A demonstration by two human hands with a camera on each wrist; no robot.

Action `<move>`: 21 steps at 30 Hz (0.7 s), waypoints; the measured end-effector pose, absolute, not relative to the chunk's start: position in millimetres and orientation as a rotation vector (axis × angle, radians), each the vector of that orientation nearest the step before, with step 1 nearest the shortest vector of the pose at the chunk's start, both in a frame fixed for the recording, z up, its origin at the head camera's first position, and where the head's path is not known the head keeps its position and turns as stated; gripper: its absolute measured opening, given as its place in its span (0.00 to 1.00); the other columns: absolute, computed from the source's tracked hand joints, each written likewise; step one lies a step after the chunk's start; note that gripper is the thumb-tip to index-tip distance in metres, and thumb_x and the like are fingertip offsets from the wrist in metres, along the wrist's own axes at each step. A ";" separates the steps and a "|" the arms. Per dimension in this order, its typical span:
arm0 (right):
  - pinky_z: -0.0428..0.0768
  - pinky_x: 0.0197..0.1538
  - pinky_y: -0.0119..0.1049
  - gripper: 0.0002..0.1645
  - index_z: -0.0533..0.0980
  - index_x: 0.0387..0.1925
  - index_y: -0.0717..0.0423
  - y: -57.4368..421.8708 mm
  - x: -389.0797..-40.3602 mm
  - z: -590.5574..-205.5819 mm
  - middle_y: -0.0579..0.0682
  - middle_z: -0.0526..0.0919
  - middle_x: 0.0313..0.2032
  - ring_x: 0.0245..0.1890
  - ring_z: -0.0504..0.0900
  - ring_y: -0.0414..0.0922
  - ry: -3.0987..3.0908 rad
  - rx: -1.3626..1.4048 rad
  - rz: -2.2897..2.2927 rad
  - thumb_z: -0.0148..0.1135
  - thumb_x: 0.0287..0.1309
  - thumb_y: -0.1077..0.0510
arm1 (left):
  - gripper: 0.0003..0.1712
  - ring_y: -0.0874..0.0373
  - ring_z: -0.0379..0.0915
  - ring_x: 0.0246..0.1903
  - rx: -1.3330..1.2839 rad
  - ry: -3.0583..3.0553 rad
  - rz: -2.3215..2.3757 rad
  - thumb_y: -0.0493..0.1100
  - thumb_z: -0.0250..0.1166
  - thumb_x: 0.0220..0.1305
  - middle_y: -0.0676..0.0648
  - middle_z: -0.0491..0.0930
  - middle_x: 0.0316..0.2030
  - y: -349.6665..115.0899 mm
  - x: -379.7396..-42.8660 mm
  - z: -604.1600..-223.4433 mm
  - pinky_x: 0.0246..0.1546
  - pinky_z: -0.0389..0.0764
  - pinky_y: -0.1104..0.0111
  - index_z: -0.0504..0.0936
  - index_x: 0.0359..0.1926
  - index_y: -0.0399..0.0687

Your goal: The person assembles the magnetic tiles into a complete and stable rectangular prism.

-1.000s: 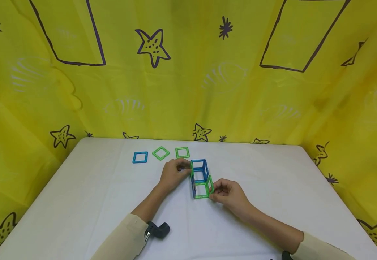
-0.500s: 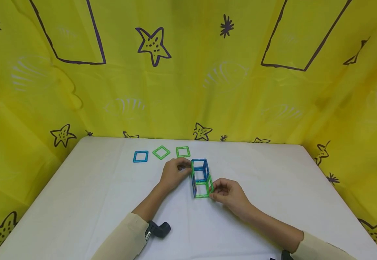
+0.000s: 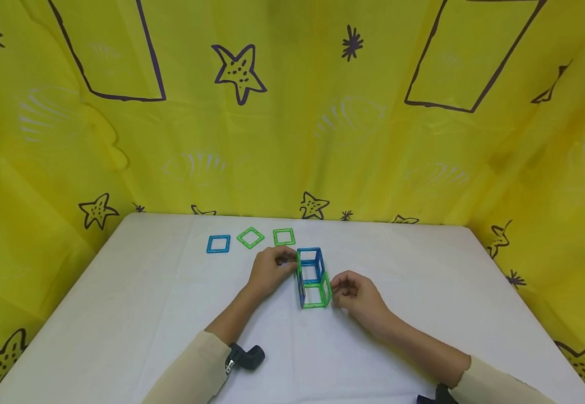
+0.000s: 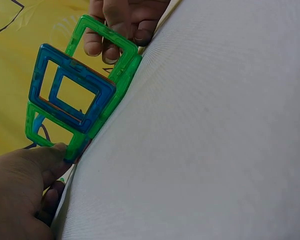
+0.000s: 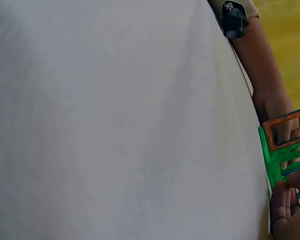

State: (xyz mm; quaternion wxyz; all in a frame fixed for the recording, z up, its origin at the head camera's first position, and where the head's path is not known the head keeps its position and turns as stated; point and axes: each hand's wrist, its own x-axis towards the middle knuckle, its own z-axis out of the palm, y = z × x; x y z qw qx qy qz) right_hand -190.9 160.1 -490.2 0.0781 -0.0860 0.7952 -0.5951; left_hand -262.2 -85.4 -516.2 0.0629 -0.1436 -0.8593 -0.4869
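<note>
Square magnetic tiles, open frames in blue and green, stand joined as a small box-like structure [image 3: 313,306] in the middle of the table. My left hand [image 3: 272,270] pinches a green tile [image 4: 29,122] at its left far side, thumb on the tile's edge in the left wrist view. My right hand [image 3: 360,297] is just beside the upright green tile [image 3: 330,283] on the right, its fingers loosely bent and holding nothing. In the right wrist view, one upright tile [image 5: 268,137] looks orange, and part of the structure is hidden behind the right hand.
Three loose tiles lie flat behind the structure: a blue square [image 3: 218,251], a green one turned cornerwise [image 3: 250,246], and another green one [image 3: 284,243]. White cloth covers the table [image 3: 181,314]. A yellow patterned curtain [image 3: 282,129] hangs along its back and sides.
My right hand has let go of the upright green tile and drawn slightly away, up and to the right. That tile stands against the structure. My left hand has stayed in place.
</note>
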 end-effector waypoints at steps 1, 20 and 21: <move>0.79 0.36 0.30 0.17 0.77 0.47 0.67 160.2 -193.5 -490.0 0.57 0.82 0.42 0.39 0.78 0.49 2.385 -0.236 -1.782 0.59 0.55 0.78 | 0.10 0.58 0.82 0.39 -0.432 -2.597 -1.468 0.36 0.74 0.65 0.52 0.89 0.39 -85.3 -262.2 -516.2 0.47 0.83 0.62 0.90 0.47 0.45; 0.79 0.39 0.32 0.33 0.71 0.73 0.57 150.8 -243.6 -485.3 0.59 0.74 0.69 0.39 0.78 0.49 2.409 -0.321 -1.689 0.52 0.69 0.74 | 0.13 0.57 0.85 0.44 -0.461 -2.628 -1.471 0.36 0.73 0.67 0.51 0.91 0.43 -85.7 -260.1 -513.3 0.50 0.84 0.61 0.90 0.51 0.43; 0.79 0.39 0.32 0.33 0.71 0.73 0.57 150.6 -245.0 -485.1 0.60 0.75 0.69 0.40 0.78 0.49 2.399 -0.341 -1.694 0.52 0.70 0.74 | 0.13 0.57 0.85 0.44 -0.465 -2.629 -1.469 0.36 0.73 0.67 0.51 0.90 0.44 -85.6 -260.1 -513.1 0.51 0.84 0.61 0.90 0.52 0.43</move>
